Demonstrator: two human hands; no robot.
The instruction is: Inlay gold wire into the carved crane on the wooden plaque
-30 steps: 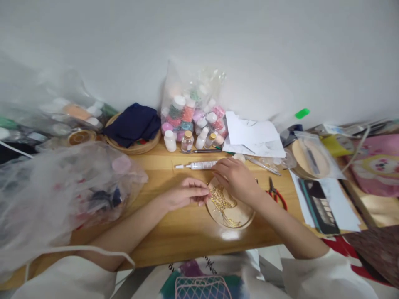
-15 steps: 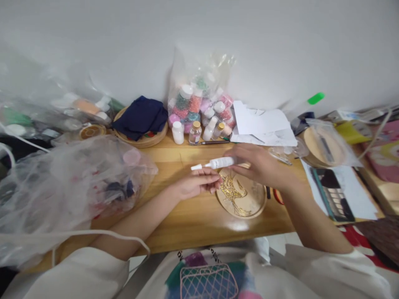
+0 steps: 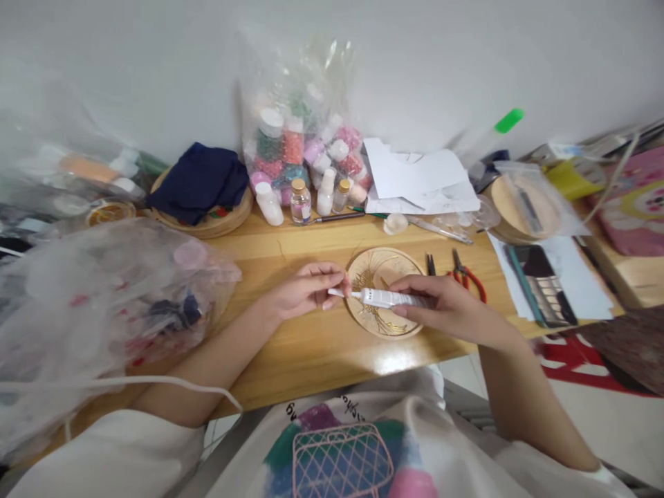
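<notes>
A round wooden disc (image 3: pixel 384 264) with a gold wire tree on it lies on the wooden table (image 3: pixel 311 346). My right hand (image 3: pixel 446 308) is closed round a white glue tube (image 3: pixel 386 298), held level over the disc with its thin nozzle pointing left. My left hand (image 3: pixel 306 289) pinches the tip of that nozzle, just left of the disc.
Red-handled pliers (image 3: pixel 467 275) lie right of the disc. Behind it stand small bottles (image 3: pixel 299 200), a clear bag of bead jars (image 3: pixel 303 145), white papers (image 3: pixel 418 181) and a navy cloth in a basket (image 3: pixel 200 183). A big plastic bag (image 3: pixel 98 304) fills the left side.
My right hand picked the glue tube up off the table behind the disc and brought it down over the disc. My left hand now pinches the nozzle tip.
</notes>
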